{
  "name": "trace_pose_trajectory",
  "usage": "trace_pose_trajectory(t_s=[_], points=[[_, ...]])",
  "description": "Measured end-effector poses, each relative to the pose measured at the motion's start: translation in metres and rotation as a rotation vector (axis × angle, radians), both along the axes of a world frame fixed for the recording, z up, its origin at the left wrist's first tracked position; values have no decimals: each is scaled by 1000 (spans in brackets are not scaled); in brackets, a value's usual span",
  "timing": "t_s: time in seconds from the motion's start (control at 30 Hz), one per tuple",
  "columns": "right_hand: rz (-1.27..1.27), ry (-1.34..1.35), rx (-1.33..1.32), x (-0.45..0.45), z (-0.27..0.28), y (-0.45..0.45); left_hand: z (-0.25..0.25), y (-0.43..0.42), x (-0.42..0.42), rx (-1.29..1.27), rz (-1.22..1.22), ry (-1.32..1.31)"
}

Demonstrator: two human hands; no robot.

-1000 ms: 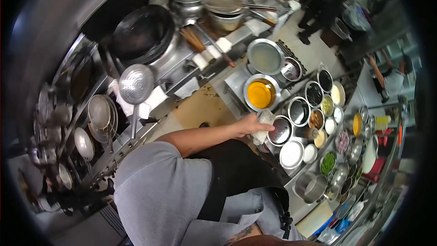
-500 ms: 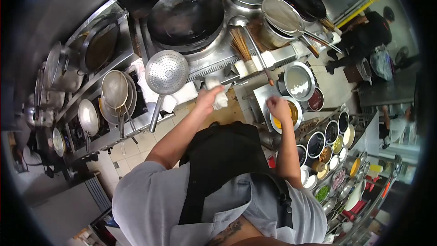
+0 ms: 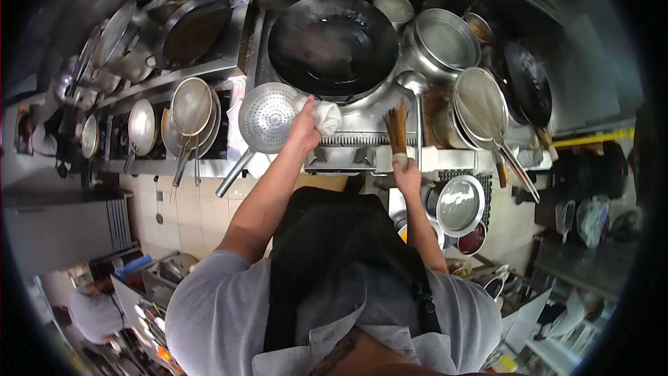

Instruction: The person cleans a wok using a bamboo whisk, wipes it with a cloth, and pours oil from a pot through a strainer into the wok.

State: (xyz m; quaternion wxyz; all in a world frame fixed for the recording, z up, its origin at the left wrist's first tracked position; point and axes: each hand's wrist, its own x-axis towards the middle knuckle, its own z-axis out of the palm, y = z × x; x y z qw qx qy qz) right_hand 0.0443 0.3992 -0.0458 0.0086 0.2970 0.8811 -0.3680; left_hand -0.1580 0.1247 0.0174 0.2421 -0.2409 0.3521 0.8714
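Right hand [image 3: 407, 173] now grips brush [image 3: 396, 131]; left hand [image 3: 305, 129] holds cloth [image 3: 326, 118]

I see a grey shirt [image 3: 216, 313], short sleeves [image 3: 473, 299], open collar [image 3: 334, 331], tattoo [image 3: 339, 356] at chest. Black apron [image 3: 320, 251] over it, small dark fastener [image 3: 430, 306] on right side. Left hand [image 3: 304, 129], right hand [image 3: 407, 175] bare.

Pale, square floor tiles [image 3: 191, 216]

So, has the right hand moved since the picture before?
Yes: the right hand has gone from over the orange-filled bowl forward to the stove's edge.
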Motion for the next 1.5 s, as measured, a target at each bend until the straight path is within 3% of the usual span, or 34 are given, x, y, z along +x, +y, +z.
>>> trace_pose_trajectory(t_s=[0.03, 0.1, 0.17, 0.2, 0.23, 0.27, 0.3, 0.37, 0.43, 0.5, 0.53, 0.57, 0.6, 0.63, 0.7, 0.8, 0.87, 0.97, 1.03, 1.1, 1.17, 1.23, 1.27, 1.3, 1.33, 1.4, 1.43, 1.47, 1.5], points=[[26, -10, -6, 7, 12, 2, -6, 6, -7, -16, -2, -36], [-79, 261, -669, 17, 32, 7, -15, 22, -22, -4, 13, -109], [44, 377, -469, 0, 66, 23, -25, 36, -32, -7, 28, -187], [169, 440, -246, -21, 120, 23, -37, 40, -37, 1, 42, -184], [233, 500, -202, -46, 143, 32, -54, 43, -42, -70, 59, -172], [317, 643, 4, -76, 156, 39, -62, 44, -46, -144, 74, -161], [389, 612, 147, -100, 172, 48, -61, 44, -48, -144, 84, -157], [427, 302, 405, -145, 224, 36, -55, 41, -50, -187, 24, -176], [601, 180, 491, -194, 232, 28, -43, 39, -48, -205, 72, -159], [869, -8, 605, -255, 207, 1, -62, 37, -52, -193, 38, -139], [1029, 77, 591, -287, 185, -19, -39, 38, -47, -260, 28, -157], [1187, -208, 528, -318, 199, -59, -42, 38, -47, -262, 29, -156], [1225, -391, 524, -361, 160, -90, -49, 39, -49, -294, 25, -141], [1176, -317, 470, -393, 155, -104, -55, 39, -49, -326, 20, -130], [737, 24, 438, -436, 131, -120, -54, 41, -48, -386, -8, -116], [531, 7, 404, -432, 114, -145, -38, 36, -45, -352, -27, -126], [585, -73, 342, -402, 103, -138, -42, 36, -43, -385, -9, -131], [939, -89, 368, -326, 138, -130, -2, 34, -37, -235, -15, -143], [944, -186, 337, -309, 155, -138, -23, 30, -40, -319, -64, -108], [813, -232, 417, -353, 123, -145, -77, 33, -46, -507, -133, -90], [605, -166, 294, -411, 118, -149, -46, 37, -45, -575, -159, -90], [265, -51, 239, -444, 91, -163, -19, 37, -39, -368, -51, -152], [245, 10, 191, -435, 94, -174, -65, 32, -46, -380, -110, -93], [221, 73, 146, -425, 96, -180, -54, 30, -47, -385, -142, -84], [296, 51, 151, -427, 71, -177, -33, 28, -43, -316, -133, -122], [580, 54, 210, -368, 114, -170, -22, 26, -43, -187, -107, -153], [732, -55, 285, -347, 107, -159, -22, 26, -44, -178, -130, -153], [740, -122, 279, -318, 136, -150, -22, 27, -45, -191, -133, -183], [693, -360, 331, -307, 143, -138, -21, 27, -50, -207, -131, -207]])
